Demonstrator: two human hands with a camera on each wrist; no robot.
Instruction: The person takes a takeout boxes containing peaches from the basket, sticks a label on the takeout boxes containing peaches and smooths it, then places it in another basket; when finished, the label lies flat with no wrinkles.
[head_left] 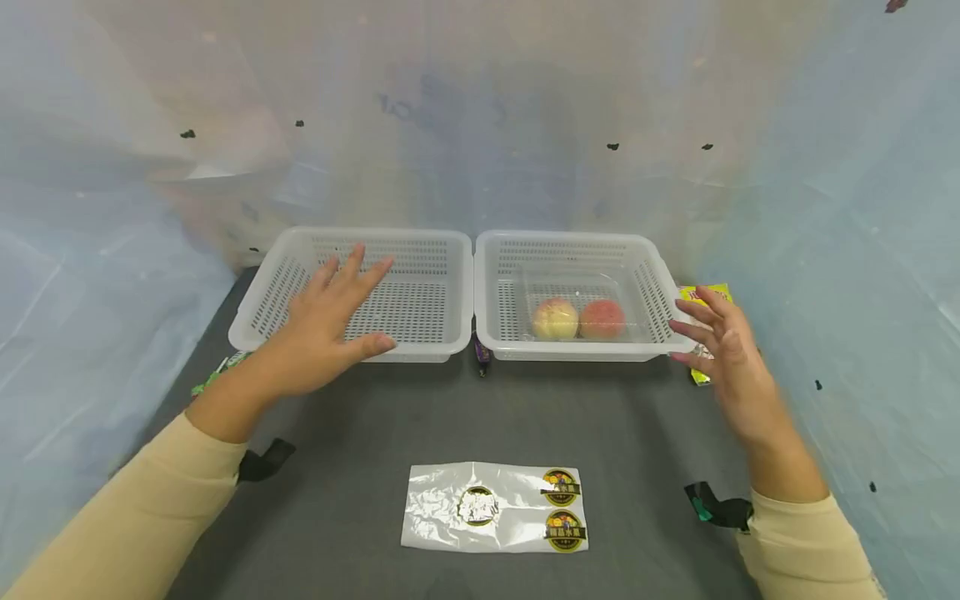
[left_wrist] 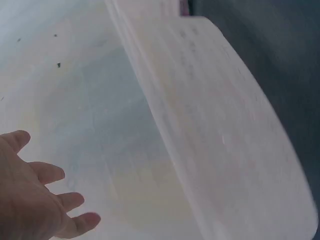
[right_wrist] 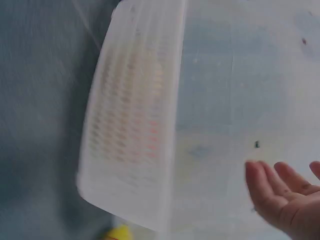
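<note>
Two white perforated baskets stand side by side on the dark table. The left basket (head_left: 277, 275) holds nothing that I can see; my left hand (head_left: 333, 312) hovers over its near-left part with fingers spread, holding nothing. The right basket (head_left: 648, 279) holds two peaches (head_left: 577, 319) inside a clear plastic box. My right hand (head_left: 716, 342) is beside that basket's right rim, fingers loosely spread and empty. In the left wrist view the left hand (left_wrist: 35, 200) and basket (left_wrist: 215, 125) are blurred; in the right wrist view the right hand (right_wrist: 285, 197) and basket (right_wrist: 135, 125) are too.
A flat clear bag (head_left: 495, 507) with round stickers lies near the front edge. A yellow packet (head_left: 705, 296) lies right of the right basket, a small dark wrapper (head_left: 482, 356) between the baskets, and a green packet (head_left: 213, 377) at the left. Plastic sheeting (head_left: 112, 208) walls the table.
</note>
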